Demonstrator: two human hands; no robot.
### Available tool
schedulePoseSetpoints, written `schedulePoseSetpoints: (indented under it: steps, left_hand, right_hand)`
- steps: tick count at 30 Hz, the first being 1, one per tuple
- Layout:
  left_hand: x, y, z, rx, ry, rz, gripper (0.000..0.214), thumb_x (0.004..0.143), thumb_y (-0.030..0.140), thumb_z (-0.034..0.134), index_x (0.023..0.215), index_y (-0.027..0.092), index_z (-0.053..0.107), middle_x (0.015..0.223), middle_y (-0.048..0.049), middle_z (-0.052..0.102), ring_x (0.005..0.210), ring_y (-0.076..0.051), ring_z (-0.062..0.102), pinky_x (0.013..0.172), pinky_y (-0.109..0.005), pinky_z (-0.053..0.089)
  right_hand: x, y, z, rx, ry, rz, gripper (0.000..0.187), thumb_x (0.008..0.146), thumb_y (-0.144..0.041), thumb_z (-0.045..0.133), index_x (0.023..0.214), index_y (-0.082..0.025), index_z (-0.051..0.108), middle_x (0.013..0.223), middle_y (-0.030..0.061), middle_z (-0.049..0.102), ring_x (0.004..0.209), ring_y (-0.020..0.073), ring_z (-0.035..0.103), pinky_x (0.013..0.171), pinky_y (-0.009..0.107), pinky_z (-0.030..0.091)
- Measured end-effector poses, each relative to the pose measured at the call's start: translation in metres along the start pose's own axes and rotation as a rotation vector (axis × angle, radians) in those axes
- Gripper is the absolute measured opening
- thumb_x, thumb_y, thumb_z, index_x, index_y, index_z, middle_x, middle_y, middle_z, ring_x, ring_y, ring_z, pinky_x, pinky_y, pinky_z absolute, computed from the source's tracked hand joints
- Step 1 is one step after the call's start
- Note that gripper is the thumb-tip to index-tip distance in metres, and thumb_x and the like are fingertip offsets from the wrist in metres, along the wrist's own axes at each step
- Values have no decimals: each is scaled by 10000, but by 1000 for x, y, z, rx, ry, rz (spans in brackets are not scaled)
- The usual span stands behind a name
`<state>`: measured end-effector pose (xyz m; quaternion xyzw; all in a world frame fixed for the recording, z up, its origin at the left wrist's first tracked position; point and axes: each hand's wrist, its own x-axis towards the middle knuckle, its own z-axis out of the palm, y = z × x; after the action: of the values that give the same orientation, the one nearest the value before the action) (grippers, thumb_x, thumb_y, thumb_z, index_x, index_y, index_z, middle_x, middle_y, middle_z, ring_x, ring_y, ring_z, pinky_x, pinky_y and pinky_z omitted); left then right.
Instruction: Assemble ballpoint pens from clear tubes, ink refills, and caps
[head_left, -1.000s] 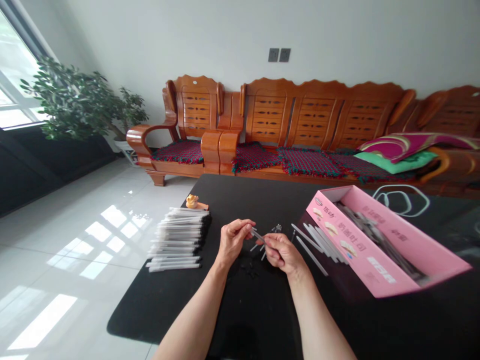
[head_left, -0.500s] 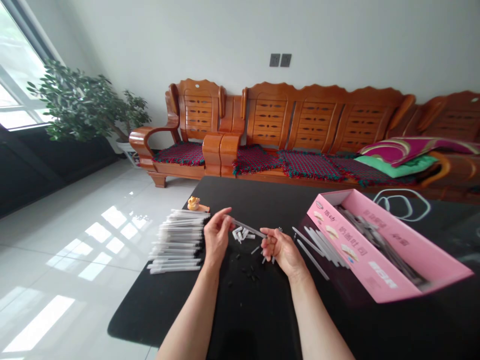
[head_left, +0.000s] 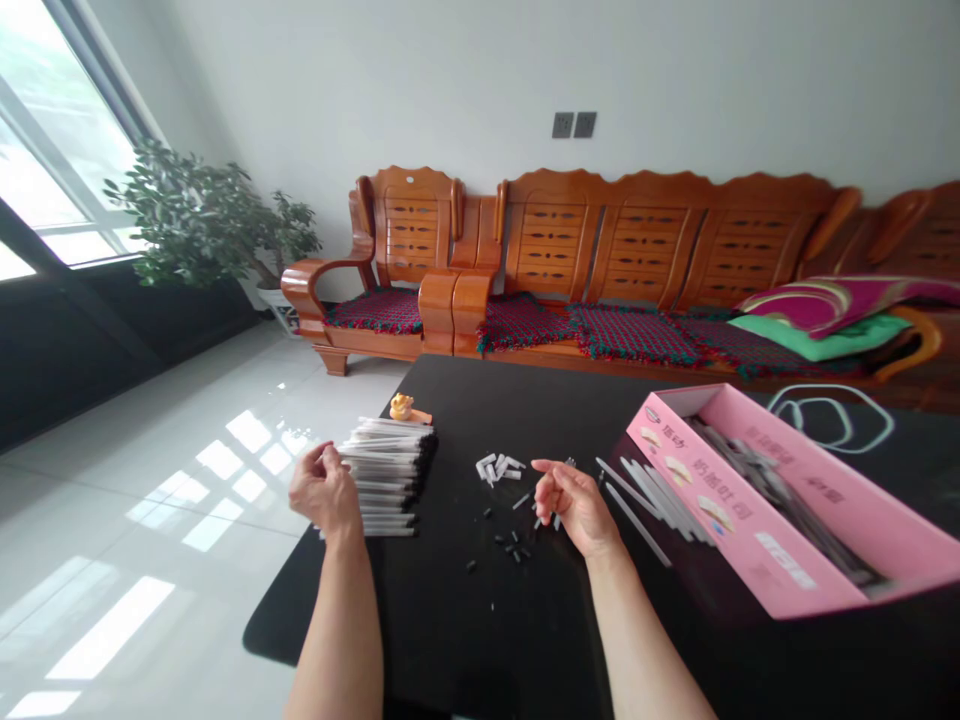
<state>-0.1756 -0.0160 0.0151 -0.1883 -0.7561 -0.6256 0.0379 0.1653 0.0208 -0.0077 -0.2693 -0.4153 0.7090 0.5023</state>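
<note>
My left hand (head_left: 326,490) is closed in a pinch at the left ends of a row of slim, translucent white pen barrels (head_left: 382,490) with black right ends. One barrel seems to run from its fingertips across the top of the row. My right hand (head_left: 574,505) hovers over the table's middle, index finger stretched out and the others loosely curled, with nothing visible in it. Close to it lie small white sleeves (head_left: 500,468) in a heap and thin grey pieces (head_left: 523,500). Tiny black plugs (head_left: 512,548) are scattered nearer to me.
Loose grey-white tubes (head_left: 637,525) lie beside a pink open box (head_left: 720,500) holding dark slim parts. A small yellow figurine (head_left: 402,407) stands behind the row. A white cable loop (head_left: 889,430) rests at right on the black table (head_left: 480,390), before a wooden sofa (head_left: 555,240).
My left hand has moved left to the row, away from my right hand; the barrel that spanned both hands has left the right one. The view has shifted slightly.
</note>
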Motion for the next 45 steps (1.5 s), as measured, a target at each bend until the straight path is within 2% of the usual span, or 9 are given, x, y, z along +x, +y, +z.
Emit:
schedulePoseSetpoints:
  steps: [9,15,19,21,26,30,35,39,45]
  left_hand:
    - [-6,2,2,94,48,72,367,792,394,577,1026,166,744,860,-42,658,582,-137,603,787,-323,515]
    - [-18,14,5,84,70,209,332,808,325,573,1049,167,737,885,-52,634,637,-144,571,795,-315,497]
    - [-22,14,7,73,25,225,300,816,305,568,1025,171,736,878,-49,620,626,-142,558,802,-320,488]
    - [-24,14,8,66,25,228,303,824,307,560,1039,178,730,907,-49,624,617,-138,553,809,-320,482]
    - [-44,30,15,12,-115,323,297,855,328,547,1057,185,712,899,-43,644,654,-143,562,787,-304,474]
    - [-88,53,26,-111,-509,443,230,868,291,557,1001,196,718,854,-28,669,670,-135,587,707,-263,473]
    - [-150,63,41,-56,-1072,660,167,858,190,578,832,201,743,785,-29,669,693,-134,604,681,-239,457]
    - [-168,48,45,122,-1155,726,145,853,195,596,841,218,739,856,-40,683,746,-159,618,705,-264,460]
    - [-166,37,41,240,-1191,783,105,851,248,617,827,213,712,882,-43,670,751,-169,626,685,-265,453]
  right_hand:
    - [-3,-5,7,-38,71,-17,351,825,-423,673,1027,-137,699,640,28,686,462,142,621,377,220,461]
    - [-18,-45,8,-411,458,-152,336,754,-437,721,906,-138,706,583,29,675,398,134,584,332,204,415]
    - [-43,-69,-31,-792,758,-180,200,737,-367,693,767,-170,717,456,-1,591,304,134,487,287,228,313]
    - [-55,-70,-61,-1079,729,-205,87,675,-269,719,623,-202,698,418,1,566,307,138,462,324,259,303]
    - [-70,-52,-113,-1579,677,-290,285,511,-192,781,379,-259,537,351,-15,476,308,130,376,364,271,184]
    - [-63,-48,-92,-1447,642,-205,302,566,-208,736,379,-260,505,335,-17,456,303,140,397,346,277,213]
    - [-35,-46,-17,-727,633,-76,208,757,-350,618,610,-206,584,424,-10,569,284,140,477,262,230,284]
    - [-10,-21,11,-388,626,-251,179,737,-332,645,673,-186,562,465,-23,596,317,120,515,276,197,350]
    - [-2,13,-1,-466,709,-358,141,734,-277,668,804,-164,622,557,-17,651,383,110,559,321,173,368]
